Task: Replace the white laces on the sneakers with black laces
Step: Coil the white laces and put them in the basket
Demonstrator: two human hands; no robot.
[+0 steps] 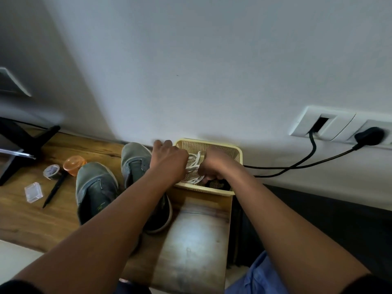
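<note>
Two grey sneakers lie side by side on the wooden table, the left sneaker (95, 187) nearer me and the right sneaker (135, 164) partly under my left forearm. No laces show on them. A yellow mesh basket (203, 189) stands against the wall and holds a tangle of white laces (194, 164) and some black laces (219, 183) in its near right corner. My left hand (169, 158) hovers with curled fingers over the basket's left rim, and its grip is hidden. My right hand (214, 164) reaches into the basket, fingers closed down on the black laces.
Left of the sneakers lie an orange lidded jar (74, 164), a roll of tape (52, 171), a black pen (55, 189) and a small clear box (33, 192). A black monitor stand (23, 145) fills the far left. Black cables (297, 164) run from wall sockets (343, 126) to behind the basket.
</note>
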